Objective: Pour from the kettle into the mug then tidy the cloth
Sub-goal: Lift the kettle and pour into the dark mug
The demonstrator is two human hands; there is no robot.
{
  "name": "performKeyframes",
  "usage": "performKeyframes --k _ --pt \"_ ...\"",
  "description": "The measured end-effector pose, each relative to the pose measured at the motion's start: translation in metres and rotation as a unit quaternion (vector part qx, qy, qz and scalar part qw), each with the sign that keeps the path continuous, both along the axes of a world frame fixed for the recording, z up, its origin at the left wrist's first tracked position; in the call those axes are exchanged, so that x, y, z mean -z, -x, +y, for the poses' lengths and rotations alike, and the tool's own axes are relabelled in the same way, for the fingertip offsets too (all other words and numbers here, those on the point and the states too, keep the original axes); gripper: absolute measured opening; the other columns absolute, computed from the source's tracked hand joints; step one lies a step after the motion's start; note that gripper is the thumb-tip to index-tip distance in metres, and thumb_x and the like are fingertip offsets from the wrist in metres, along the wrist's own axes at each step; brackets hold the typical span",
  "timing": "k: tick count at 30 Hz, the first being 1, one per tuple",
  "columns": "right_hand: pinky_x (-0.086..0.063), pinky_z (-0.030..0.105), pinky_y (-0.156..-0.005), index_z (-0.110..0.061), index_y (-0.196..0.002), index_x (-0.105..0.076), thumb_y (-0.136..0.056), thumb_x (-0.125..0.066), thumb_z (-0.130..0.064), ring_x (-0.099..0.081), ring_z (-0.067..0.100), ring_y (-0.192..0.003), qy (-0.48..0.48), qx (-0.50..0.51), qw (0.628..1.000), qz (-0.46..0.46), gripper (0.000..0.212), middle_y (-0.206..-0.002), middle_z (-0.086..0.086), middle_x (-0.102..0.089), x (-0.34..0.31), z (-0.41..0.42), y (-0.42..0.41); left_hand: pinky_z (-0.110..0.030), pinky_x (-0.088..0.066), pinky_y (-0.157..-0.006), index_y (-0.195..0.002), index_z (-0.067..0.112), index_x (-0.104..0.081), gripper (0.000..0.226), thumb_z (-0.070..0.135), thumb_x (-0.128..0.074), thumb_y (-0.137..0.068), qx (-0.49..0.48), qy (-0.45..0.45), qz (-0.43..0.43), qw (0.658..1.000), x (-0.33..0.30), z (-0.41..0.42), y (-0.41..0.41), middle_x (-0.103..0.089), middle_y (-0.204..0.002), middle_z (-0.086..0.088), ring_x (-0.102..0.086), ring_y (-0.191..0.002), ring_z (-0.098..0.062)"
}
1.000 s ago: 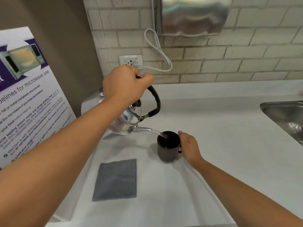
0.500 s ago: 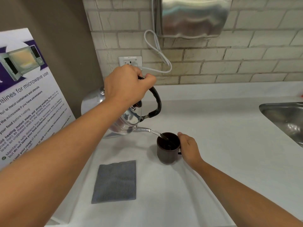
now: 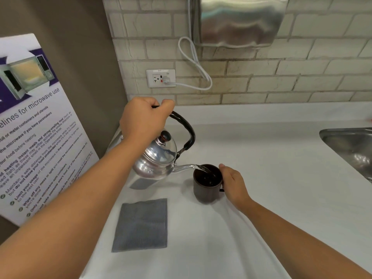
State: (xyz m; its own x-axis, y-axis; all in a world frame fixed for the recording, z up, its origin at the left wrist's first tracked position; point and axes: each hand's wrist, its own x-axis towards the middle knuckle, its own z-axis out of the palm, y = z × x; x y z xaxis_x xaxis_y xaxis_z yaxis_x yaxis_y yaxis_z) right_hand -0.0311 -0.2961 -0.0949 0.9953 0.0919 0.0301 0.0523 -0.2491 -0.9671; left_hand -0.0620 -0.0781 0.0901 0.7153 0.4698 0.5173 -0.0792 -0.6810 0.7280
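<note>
My left hand (image 3: 144, 118) grips the black handle of a shiny metal kettle (image 3: 157, 161), held off the counter and tipped to the right. A thin stream of water runs from its spout into a dark brown mug (image 3: 206, 189) standing on the white counter (image 3: 271, 178). My right hand (image 3: 234, 183) wraps the mug's right side at its handle. A folded grey cloth (image 3: 141, 225) lies flat on the counter, in front of the kettle and left of the mug.
A steel sink (image 3: 350, 150) is set into the counter at the right edge. A microwave guideline poster (image 3: 34, 125) leans at the left. On the brick wall are a socket (image 3: 161, 78) with a white cable and a metal hand dryer (image 3: 239, 21).
The kettle has tipped back a little, so its lid and knob now show below my left hand. Water still runs into the mug. My right hand stays on the mug.
</note>
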Motion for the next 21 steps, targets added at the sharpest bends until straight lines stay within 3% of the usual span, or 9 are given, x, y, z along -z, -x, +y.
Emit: performKeyframes --k 6,11,14,17,21 --pt "-0.037 0.032 -0.06 -0.016 -0.057 -0.036 -0.098 -0.039 -0.037 -0.04 0.011 -0.053 0.003 -0.019 1.0 0.005 0.046 -0.053 -0.006 -0.041 0.002 -0.003 -0.002 -0.028 -0.02 -0.049 -0.037 0.017 -0.028 0.046 0.032 -0.058 -0.069 0.031 0.138 -0.022 0.99 0.019 0.013 -0.001 -0.017 -0.036 0.007 -0.017 -0.043 -0.011" --pt "-0.041 0.034 -0.065 0.003 -0.067 -0.04 -0.099 -0.039 -0.037 -0.045 0.016 -0.061 0.026 -0.04 0.999 -0.002 0.052 -0.063 0.006 -0.045 0.0 -0.006 -0.004 -0.021 -0.015 -0.039 -0.035 0.02 -0.026 0.05 0.029 -0.06 -0.071 0.026 0.221 -0.025 0.975 0.027 0.017 -0.007 -0.015 -0.036 0.011 -0.015 -0.04 -0.009" --pt "-0.04 0.033 -0.063 -0.003 -0.063 -0.042 -0.1 -0.037 -0.037 -0.046 0.016 -0.059 0.067 -0.055 0.996 -0.014 0.05 -0.061 0.006 -0.047 -0.004 -0.009 -0.008 -0.022 -0.015 -0.039 -0.04 0.024 -0.022 0.051 0.025 -0.06 -0.074 0.027 0.27 -0.036 0.962 0.028 0.02 -0.011 -0.017 -0.042 0.011 -0.015 -0.043 -0.009" --pt "-0.043 0.027 -0.062 -0.011 -0.062 -0.044 -0.1 -0.037 -0.038 -0.049 0.014 -0.058 0.096 -0.082 0.992 -0.012 0.047 -0.06 0.003 -0.05 -0.008 -0.013 -0.011 -0.029 -0.015 -0.045 -0.05 0.023 -0.023 0.044 0.026 -0.059 -0.075 0.018 0.312 -0.041 0.949 0.027 0.024 -0.016 -0.02 -0.054 0.0 -0.017 -0.05 -0.013" --pt "-0.039 0.02 -0.058 -0.009 -0.061 -0.044 -0.099 -0.041 -0.033 -0.046 0.014 -0.057 0.15 -0.085 0.983 -0.056 0.046 -0.06 0.002 -0.049 -0.026 -0.015 -0.022 -0.035 -0.014 -0.051 -0.054 0.023 -0.027 0.038 0.026 -0.058 -0.075 0.015 0.37 -0.042 0.928 0.024 0.036 -0.026 -0.022 -0.06 -0.003 -0.017 -0.054 -0.015"
